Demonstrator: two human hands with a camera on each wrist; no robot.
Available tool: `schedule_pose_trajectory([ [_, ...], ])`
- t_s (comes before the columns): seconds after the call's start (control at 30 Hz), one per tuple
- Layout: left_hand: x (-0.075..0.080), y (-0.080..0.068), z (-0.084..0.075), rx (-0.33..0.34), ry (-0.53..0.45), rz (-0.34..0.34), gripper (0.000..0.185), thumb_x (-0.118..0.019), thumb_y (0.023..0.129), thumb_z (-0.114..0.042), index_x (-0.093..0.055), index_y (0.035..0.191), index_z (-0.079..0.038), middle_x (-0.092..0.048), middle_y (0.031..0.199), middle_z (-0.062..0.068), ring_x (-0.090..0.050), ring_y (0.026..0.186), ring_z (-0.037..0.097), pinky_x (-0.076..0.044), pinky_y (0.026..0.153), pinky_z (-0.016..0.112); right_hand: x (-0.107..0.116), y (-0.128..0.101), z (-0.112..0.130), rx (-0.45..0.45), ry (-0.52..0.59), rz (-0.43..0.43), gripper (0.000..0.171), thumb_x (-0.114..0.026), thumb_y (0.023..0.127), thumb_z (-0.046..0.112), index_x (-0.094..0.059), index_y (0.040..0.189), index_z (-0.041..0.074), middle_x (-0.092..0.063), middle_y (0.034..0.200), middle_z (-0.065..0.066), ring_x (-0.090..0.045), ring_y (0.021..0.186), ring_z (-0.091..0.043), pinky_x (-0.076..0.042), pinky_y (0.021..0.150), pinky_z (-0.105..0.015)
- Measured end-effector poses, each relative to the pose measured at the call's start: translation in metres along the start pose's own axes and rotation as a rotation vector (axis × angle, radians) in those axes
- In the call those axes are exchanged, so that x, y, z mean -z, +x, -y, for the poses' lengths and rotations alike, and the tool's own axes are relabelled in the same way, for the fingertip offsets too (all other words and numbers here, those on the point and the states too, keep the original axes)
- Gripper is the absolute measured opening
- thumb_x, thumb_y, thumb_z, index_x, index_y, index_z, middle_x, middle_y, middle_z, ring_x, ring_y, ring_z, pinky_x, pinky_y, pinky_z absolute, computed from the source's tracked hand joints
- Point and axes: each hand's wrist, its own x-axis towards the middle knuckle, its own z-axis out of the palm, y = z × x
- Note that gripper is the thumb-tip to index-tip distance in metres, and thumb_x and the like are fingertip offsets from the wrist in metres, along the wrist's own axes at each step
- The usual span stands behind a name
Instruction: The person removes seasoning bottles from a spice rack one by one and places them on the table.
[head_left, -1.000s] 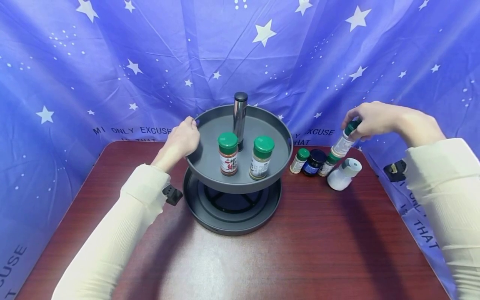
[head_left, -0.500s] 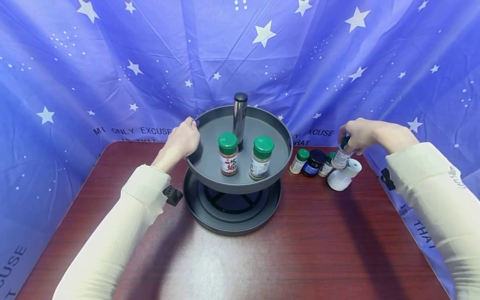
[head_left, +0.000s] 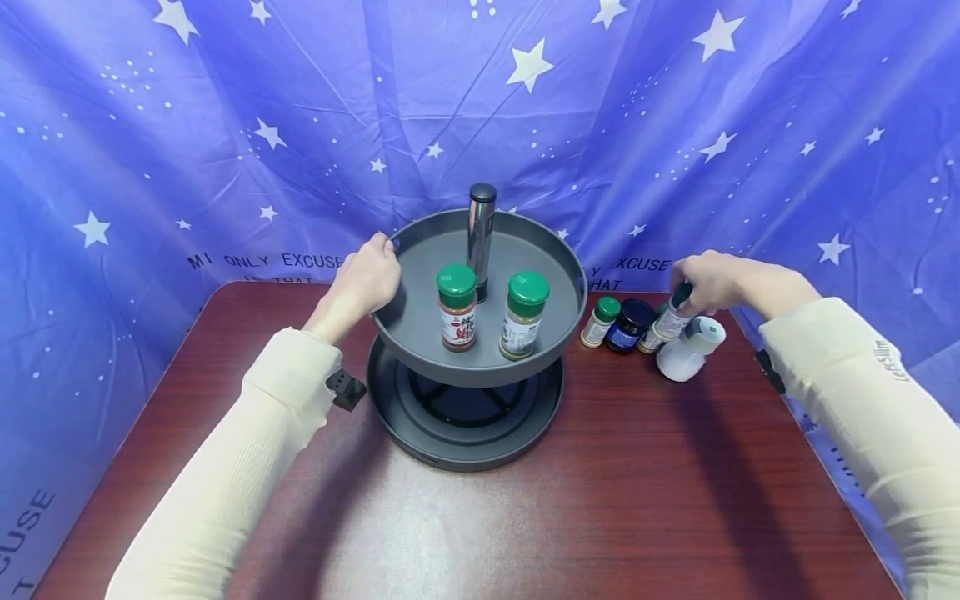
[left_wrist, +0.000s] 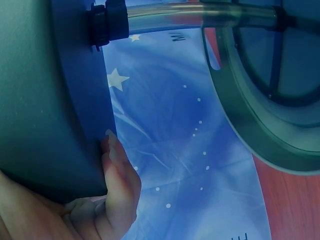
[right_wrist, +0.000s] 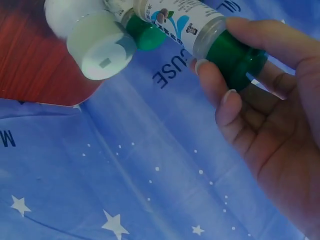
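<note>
My left hand point(head_left: 367, 273) grips the left rim of the upper tray point(head_left: 420, 242) of a dark grey two-tier turntable rack. In the left wrist view, its fingers point(left_wrist: 120, 187) curl under that tray. Two green-lidded spice jars stand on the upper tray, one with red contents point(head_left: 457, 321) and one with pale contents point(head_left: 519, 327). On the right, my right hand point(head_left: 712, 282) pinches a spice jar point(right_wrist: 187, 25) by its green lid. This jar is tilted, close beside a white-capped shaker point(head_left: 686, 354) and another green-lidded jar point(right_wrist: 145, 32). Whether its base touches the table is hidden.
A small green-lidded jar point(head_left: 598, 323) and a dark-lidded blue-labelled jar point(head_left: 628, 327) stand left of the held jar. The lower tray point(head_left: 465, 454) sits on the reddish-brown table point(head_left: 600, 500). A blue star-patterned curtain point(head_left: 315, 167) hangs behind.
My right hand has come down and slightly left with the spice jar, from above the group of jars to right among them. The left hand and the rack have stayed put.
</note>
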Motion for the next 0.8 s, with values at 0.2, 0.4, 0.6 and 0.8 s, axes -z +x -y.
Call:
schedule_pose_trajectory([
  [0.2,0.0,0.0,0.0,-0.004,0.002,-0.001,0.045,-0.017,0.106,-0.026,-0.042,0.137,-0.003,-0.048,0.145,0.02,-0.043,0.135,0.046,-0.036,0.112,0.056,-0.007,0.003,-0.002,0.017,-0.104,-0.039,0.027,-0.077,0.071,0.011,-0.063,0.091,0.002,-0.065,0.079,-0.01,-0.059,0.07,-0.024,-0.048,0.061,-0.037],
  [0.4,0.0,-0.001,0.0,0.005,0.002,-0.001,0.044,-0.017,0.106,-0.026,-0.042,0.135,-0.004,-0.049,0.144,0.021,-0.044,0.135,0.046,-0.037,0.111,0.056,-0.012,0.004,-0.004,0.017,-0.136,-0.049,0.025,-0.078,0.071,0.012,-0.062,0.089,0.003,-0.064,0.08,-0.01,-0.058,0.074,-0.026,-0.048,0.065,-0.043],
  [0.6,0.0,-0.001,-0.001,0.003,0.007,-0.003,0.046,-0.017,0.106,-0.026,-0.041,0.138,-0.003,-0.048,0.145,0.021,-0.043,0.135,0.046,-0.036,0.112,0.055,-0.018,0.006,-0.006,0.032,-0.144,-0.055,0.024,-0.078,0.071,0.013,-0.061,0.086,0.006,-0.064,0.078,-0.008,-0.058,0.072,-0.025,-0.047,0.064,-0.044],
  [0.8,-0.001,0.0,0.0,0.005,0.003,-0.004,0.045,-0.017,0.106,-0.026,-0.041,0.137,-0.003,-0.048,0.145,0.021,-0.043,0.136,0.046,-0.036,0.112,0.055,-0.024,0.008,-0.005,0.047,-0.169,-0.064,0.023,-0.078,0.071,0.015,-0.062,0.085,0.006,-0.063,0.077,-0.008,-0.058,0.072,-0.025,-0.049,0.064,-0.045],
])
